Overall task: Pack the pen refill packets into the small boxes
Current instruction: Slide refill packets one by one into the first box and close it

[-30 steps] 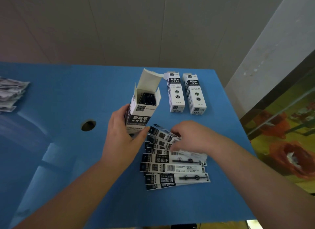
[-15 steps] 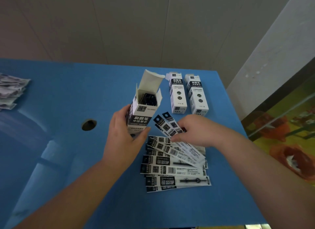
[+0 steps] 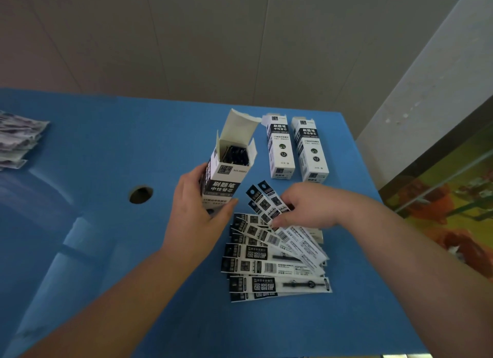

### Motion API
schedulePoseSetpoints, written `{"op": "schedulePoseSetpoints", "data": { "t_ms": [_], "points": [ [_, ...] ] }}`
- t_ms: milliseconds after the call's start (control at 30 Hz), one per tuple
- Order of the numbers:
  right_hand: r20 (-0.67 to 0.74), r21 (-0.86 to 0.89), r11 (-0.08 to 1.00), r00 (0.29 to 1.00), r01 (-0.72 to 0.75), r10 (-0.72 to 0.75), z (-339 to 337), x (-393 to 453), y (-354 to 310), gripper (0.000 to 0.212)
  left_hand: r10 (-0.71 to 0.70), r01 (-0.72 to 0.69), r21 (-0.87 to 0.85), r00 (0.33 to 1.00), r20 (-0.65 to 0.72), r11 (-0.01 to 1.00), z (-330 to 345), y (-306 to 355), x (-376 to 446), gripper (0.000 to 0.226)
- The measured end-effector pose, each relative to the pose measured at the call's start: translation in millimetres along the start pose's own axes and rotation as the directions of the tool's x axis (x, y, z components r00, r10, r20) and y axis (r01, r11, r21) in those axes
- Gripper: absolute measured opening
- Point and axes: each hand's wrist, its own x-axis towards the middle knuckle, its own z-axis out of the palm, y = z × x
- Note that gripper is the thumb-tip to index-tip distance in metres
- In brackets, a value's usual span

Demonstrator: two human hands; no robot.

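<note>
My left hand (image 3: 196,211) grips an open small box (image 3: 226,171), held upright with its lid flap up and dark refills showing inside. My right hand (image 3: 306,207) pinches a few refill packets (image 3: 262,197), their black ends raised and pointing toward the box. Beneath them, several more refill packets (image 3: 274,267) lie fanned out on the blue table (image 3: 106,149). Two closed small boxes (image 3: 280,147) (image 3: 310,152) lie side by side behind, at the back right.
A round hole (image 3: 140,195) is in the table left of my left hand. Another heap of packets (image 3: 16,139) sits at the far left edge. The table's right edge runs close to the closed boxes; a wall stands behind.
My right hand has lifted a few packets off the fan and swung their black ends up toward the open box. My left hand keeps holding the box in place.
</note>
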Motion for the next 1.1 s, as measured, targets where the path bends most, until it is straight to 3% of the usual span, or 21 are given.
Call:
{"op": "schedulePoseSetpoints", "data": {
  "t_ms": [233, 367, 467, 567, 667, 767, 833, 933, 1100],
  "points": [
    [0.004, 0.045, 0.999, 1.0, -0.007, 0.006, -4, -3, 1, 0.027, -0.022, 0.022, -0.002, 1.0, 0.006, 1.0, 0, -2, 1, 0.066],
    [-0.117, 0.338, 0.94, 0.993, 0.053, -0.014, -15, -13, 6, 0.017, -0.035, 0.035, -0.011, 0.999, 0.033, 0.999, 0, -6, 3, 0.062],
    [-0.262, 0.639, 0.75, 0.965, 0.169, 0.005, -22, -28, 1, 0.013, -0.044, 0.044, -0.013, 0.999, 0.032, 0.999, 1, -9, 4, 0.061],
    [-0.413, 0.81, 0.485, 0.908, 0.33, 0.071, -24, -41, -11, 0.016, -0.053, 0.053, -0.009, 0.999, 0.007, 0.999, 1, -7, 3, 0.063],
    [-0.533, 0.836, 0.259, 0.828, 0.484, 0.175, -23, -50, -21, 0.015, -0.042, 0.042, 0.021, 0.999, -0.009, 0.999, 3, -4, 1, 0.064],
    [-0.593, 0.804, 0.144, 0.758, 0.577, 0.27, -22, -57, -32, 0.014, -0.022, 0.023, 0.046, 0.999, -0.023, 0.999, 3, 2, -3, 0.067],
    [-0.622, 0.778, 0.146, 0.715, 0.611, 0.32, -23, -61, -38, 0.016, 0.0, 0.001, 0.066, 1.0, -0.021, 0.998, 4, 6, -7, 0.067],
    [-0.659, 0.75, 0.243, 0.665, 0.615, 0.351, -24, -61, -42, 0.011, 0.023, -0.02, 0.111, 0.999, -0.023, 0.994, 5, 9, -9, 0.068],
    [-0.696, 0.717, 0.379, 0.631, 0.585, 0.342, -26, -62, -46, 0.014, 0.076, -0.078, 0.192, 0.997, 0.02, 0.978, 6, 9, -14, 0.071]
  ]
}}
